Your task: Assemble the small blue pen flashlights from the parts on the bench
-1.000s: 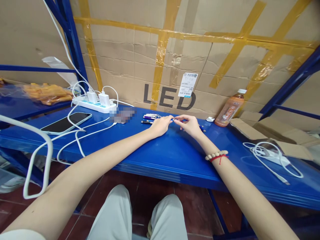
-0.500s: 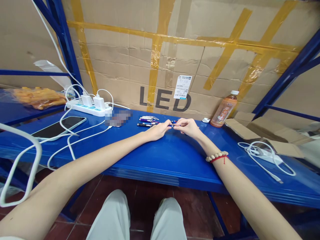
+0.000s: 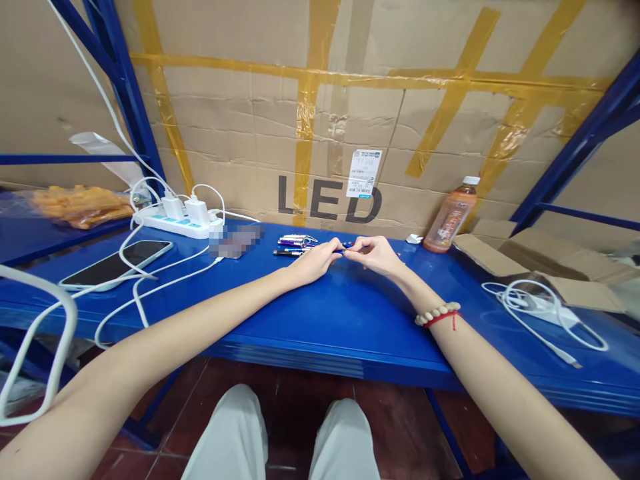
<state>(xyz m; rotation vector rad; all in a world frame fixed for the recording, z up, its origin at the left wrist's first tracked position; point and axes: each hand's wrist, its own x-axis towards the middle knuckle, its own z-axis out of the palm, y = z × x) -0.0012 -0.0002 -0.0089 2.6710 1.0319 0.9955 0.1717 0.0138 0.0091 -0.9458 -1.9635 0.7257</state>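
Observation:
My left hand and my right hand meet at the back of a blue metal shelf. Both pinch the ends of a small blue pen-shaped torch held between them, just above the shelf. Just left of my left hand lie several more small torches, purple, blue and dark, some with key rings. My right wrist wears a bead bracelet with a red string.
A white power strip with plugged chargers and loose white cables, and a phone, lie at the left. An orange drink bottle, an open cardboard box and a coiled white cable are at the right. A large taped "LED" carton stands behind.
The hands have stayed together on the small torch, with only slight finger movement. The camera view has shifted a little.

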